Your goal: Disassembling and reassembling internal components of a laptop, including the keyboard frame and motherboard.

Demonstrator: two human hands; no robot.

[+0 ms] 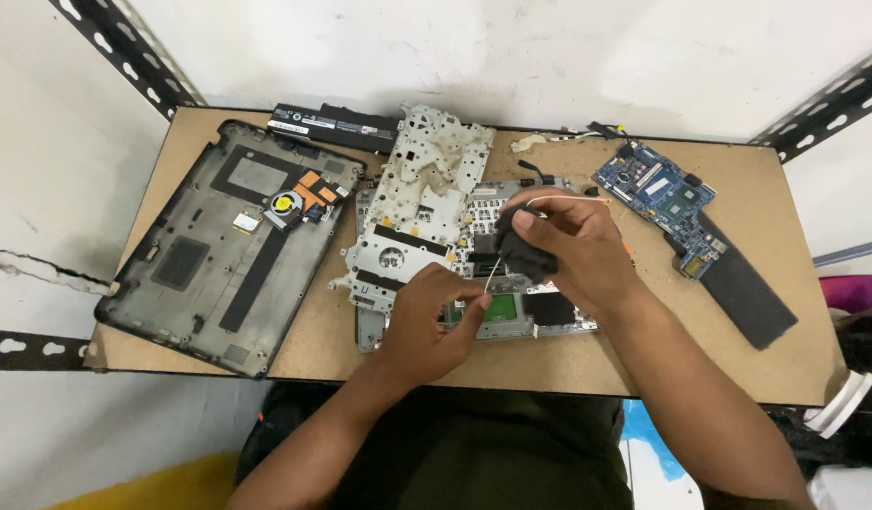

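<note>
My right hand (573, 241) covers most of the small black part (526, 247) it pinches. My left hand (427, 321) hides the palmrest frame (512, 316) beneath. At four o'clock, white rolls (844, 401) are cropped.

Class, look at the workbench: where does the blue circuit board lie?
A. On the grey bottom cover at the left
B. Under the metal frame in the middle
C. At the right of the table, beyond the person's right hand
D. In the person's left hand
C: the blue circuit board lies on the table at the right, past the right hand, apart from the left hand.
</note>
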